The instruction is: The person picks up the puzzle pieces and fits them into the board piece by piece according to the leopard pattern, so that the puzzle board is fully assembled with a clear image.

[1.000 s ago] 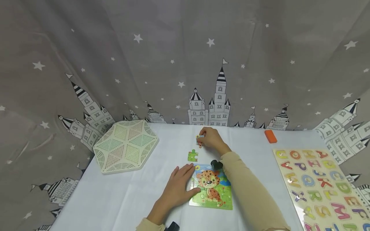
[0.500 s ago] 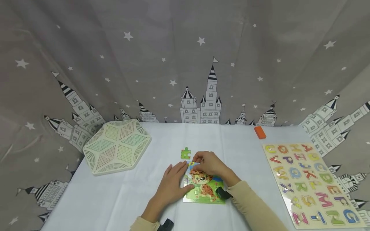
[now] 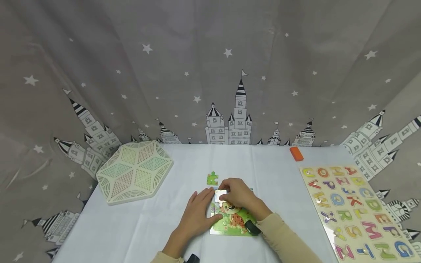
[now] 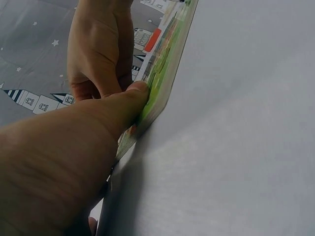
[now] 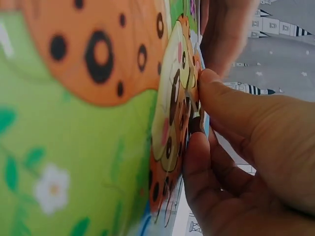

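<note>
A jigsaw puzzle (image 3: 234,229) with a spotted leopard on green grass lies flat on the white table. My right hand (image 3: 241,195) pinches a puzzle piece (image 3: 218,197) over the puzzle's upper left corner; glare whitens its face. In the right wrist view, thumb and fingers (image 5: 198,155) meet at the puzzle's far part, partly hiding the piece. My left hand (image 3: 197,212) rests along the left edge with fingers extended, and its thumb (image 4: 135,93) presses on the board's rim. Just beyond the puzzle lies a loose green puzzle piece (image 3: 212,179).
At the left stands a cream hexagonal board (image 3: 135,171) with coloured slots. An alphabet board (image 3: 355,208) occupies the right side, with an orange block (image 3: 296,153) behind it. A grey castle-print curtain (image 3: 164,84) hangs along the table's back edge.
My right hand has brought the piece from beyond the puzzle back toward me, onto its upper left corner, where the piece now tilts and catches light. The left hand stays at the edge.
</note>
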